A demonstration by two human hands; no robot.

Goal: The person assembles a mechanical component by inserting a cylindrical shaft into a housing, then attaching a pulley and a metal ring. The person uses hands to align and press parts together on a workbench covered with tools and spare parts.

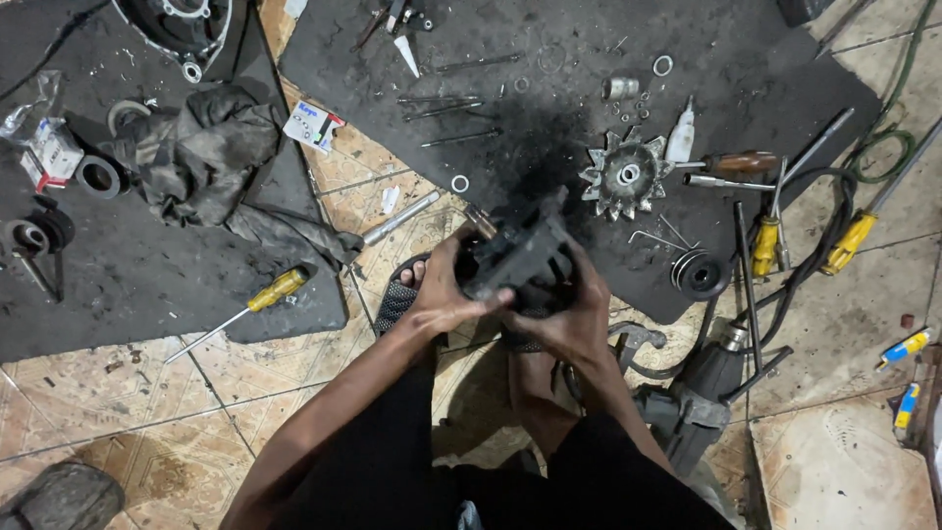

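I see both forearms reaching forward, my left hand (439,291) and right hand (572,316) clamped around a dark, blocky, greasy metal housing (520,257) held above the tiled floor (118,393) beside the black rubber mat (549,108). Fingers hide its underside, and its details blur.

One head-worn camera looks steeply down from above the person's own lap, close over both forearms at frame centre, taking in the tiled floor (118,393) and the dark rubber mats (549,167) stretching away towards the top edge, with no second view to overlap.
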